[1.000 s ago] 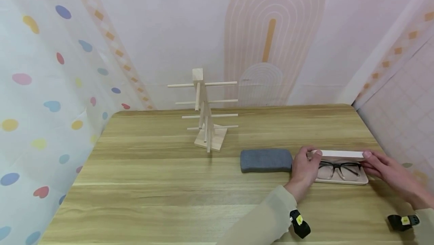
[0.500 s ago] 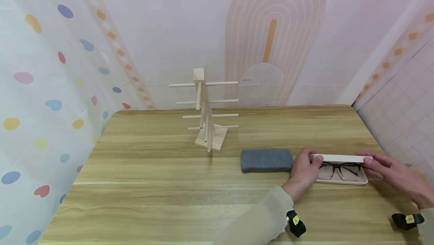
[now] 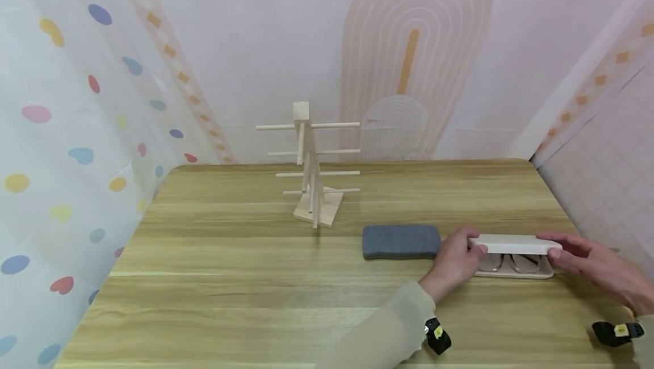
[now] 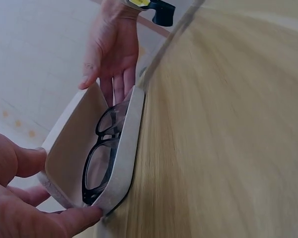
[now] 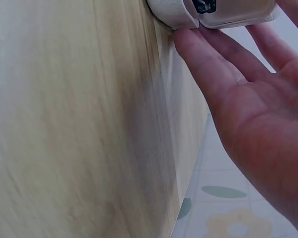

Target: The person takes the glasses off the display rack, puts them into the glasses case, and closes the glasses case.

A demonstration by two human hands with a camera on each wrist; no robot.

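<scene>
A white glasses case (image 3: 516, 243) lies at the right of the table, its lid tilted partway down. Inside it are glasses (image 4: 90, 168) with a dark upper frame; the lid hides their top in the head view. My left hand (image 3: 453, 261) grips the case's left end, thumb on the lid's front edge. At the opposite end, my right hand (image 3: 595, 261) pinches the lid's corner with its thumb in front. In the right wrist view, fingers (image 5: 203, 54) of that hand reach the end of the case near its hinge side.
A blue-grey glasses case (image 3: 401, 242) lies closed just left of my left hand. Farther back stands a wooden rack (image 3: 311, 170) with several pegs sticking out. Patterned curtains (image 3: 265, 45) hang behind the wooden table (image 3: 230, 289) and at its sides.
The white lid has swung down toward the front, and more of the glasses is covered. Both hands have moved slightly with it. The rack and blue-grey case stay put.
</scene>
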